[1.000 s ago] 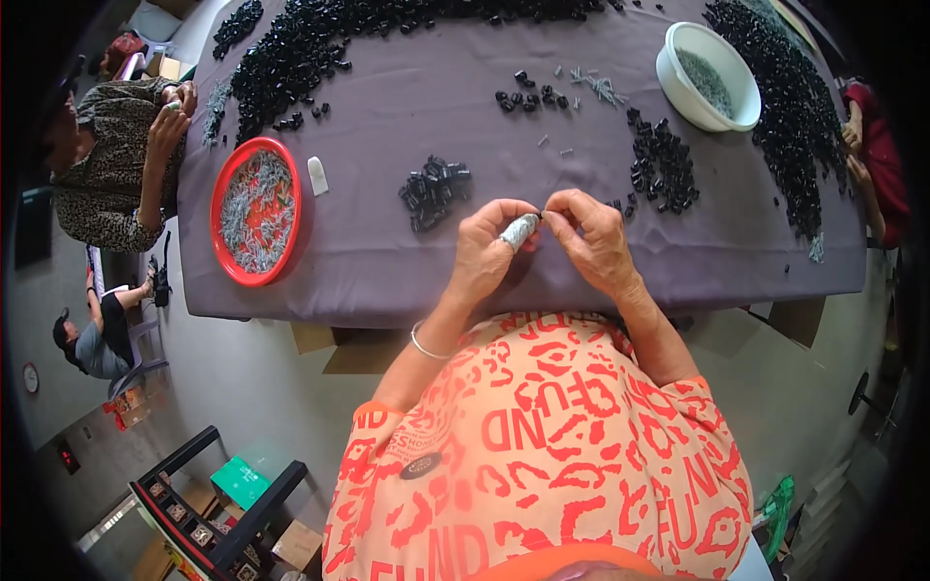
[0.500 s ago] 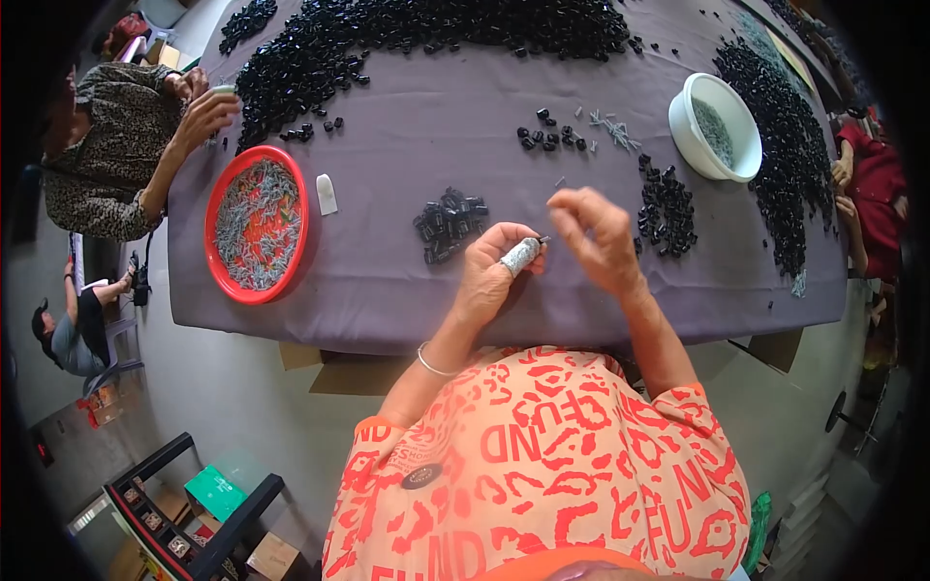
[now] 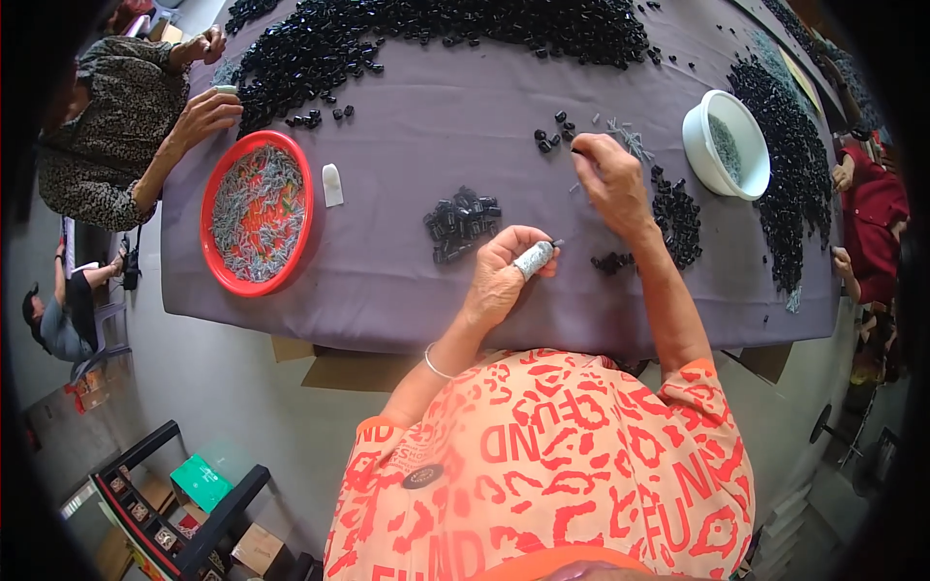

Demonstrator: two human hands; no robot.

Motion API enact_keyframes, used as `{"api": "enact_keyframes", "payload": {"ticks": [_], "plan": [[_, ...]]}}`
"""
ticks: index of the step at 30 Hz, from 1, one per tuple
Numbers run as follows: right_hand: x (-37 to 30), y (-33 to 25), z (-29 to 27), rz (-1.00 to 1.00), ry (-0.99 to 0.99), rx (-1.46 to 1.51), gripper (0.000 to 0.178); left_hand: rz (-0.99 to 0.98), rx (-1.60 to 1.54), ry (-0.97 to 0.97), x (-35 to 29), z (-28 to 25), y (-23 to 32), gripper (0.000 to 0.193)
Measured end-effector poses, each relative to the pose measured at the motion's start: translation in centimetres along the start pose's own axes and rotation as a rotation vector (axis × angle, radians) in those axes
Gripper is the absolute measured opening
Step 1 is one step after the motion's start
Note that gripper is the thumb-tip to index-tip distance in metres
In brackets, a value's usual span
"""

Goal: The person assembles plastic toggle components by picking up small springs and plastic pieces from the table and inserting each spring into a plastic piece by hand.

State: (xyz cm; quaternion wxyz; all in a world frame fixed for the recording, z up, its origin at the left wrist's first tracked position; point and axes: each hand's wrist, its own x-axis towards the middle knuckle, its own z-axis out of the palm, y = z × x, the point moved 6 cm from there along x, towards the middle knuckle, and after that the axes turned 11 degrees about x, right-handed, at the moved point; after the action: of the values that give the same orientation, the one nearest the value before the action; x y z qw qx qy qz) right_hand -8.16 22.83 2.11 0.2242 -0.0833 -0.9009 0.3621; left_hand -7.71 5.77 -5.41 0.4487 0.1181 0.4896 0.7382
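My left hand (image 3: 501, 279) is closed above the near side of the table, with a pale grey wrap (image 3: 534, 259) around one digit. At its fingertips it pinches a small grey pin-like piece (image 3: 557, 243) with a dark end. My right hand (image 3: 616, 184) reaches farther out, fingers pinched together. A small black piece (image 3: 575, 150) shows at its fingertips, beside a few loose black pieces (image 3: 554, 136). Left of my left wrapped digit lies a heap of black parts (image 3: 461, 223). Another cluster of black pieces (image 3: 677, 223) lies right of my right forearm.
A red tray (image 3: 304, 228) of grey pins stands left, beside a white tube-like piece (image 3: 332, 185). At right is a white bowl (image 3: 694, 145) of grey pins. Large black heaps (image 3: 436, 21) line the far side. Co-workers' hands (image 3: 208, 114) are at left and right.
My right hand has moved away from beside my left hand, out to the loose black pieces. My left hand keeps its pinch. The co-worker at left has moved one hand farther up.
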Motion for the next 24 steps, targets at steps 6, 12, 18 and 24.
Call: {"api": "enact_keyframes", "payload": {"ticks": [6, 12, 18, 24], "plan": [[-4.1, -0.1, -1.0, 0.422, 0.004, 0.971, 0.018, 0.039, -0.035, 0.055, -0.2, 0.5, 2.8, 0.012], [-6.0, -3.0, -2.3, 0.339, 0.069, 1.254, 0.019, 0.151, 0.069, 0.053, -0.6, 1.9, 5.8, 0.017], [-8.0, -4.0, -3.4, 0.274, 0.126, 1.185, 0.017, 0.168, 0.122, 0.020, -1.8, 3.5, 6.2, 0.017], [-9.1, -5.7, -4.5, 0.265, 0.173, 1.061, 0.017, 0.185, 0.190, -0.035, -2.4, 4.8, 6.6, 0.015]]}}
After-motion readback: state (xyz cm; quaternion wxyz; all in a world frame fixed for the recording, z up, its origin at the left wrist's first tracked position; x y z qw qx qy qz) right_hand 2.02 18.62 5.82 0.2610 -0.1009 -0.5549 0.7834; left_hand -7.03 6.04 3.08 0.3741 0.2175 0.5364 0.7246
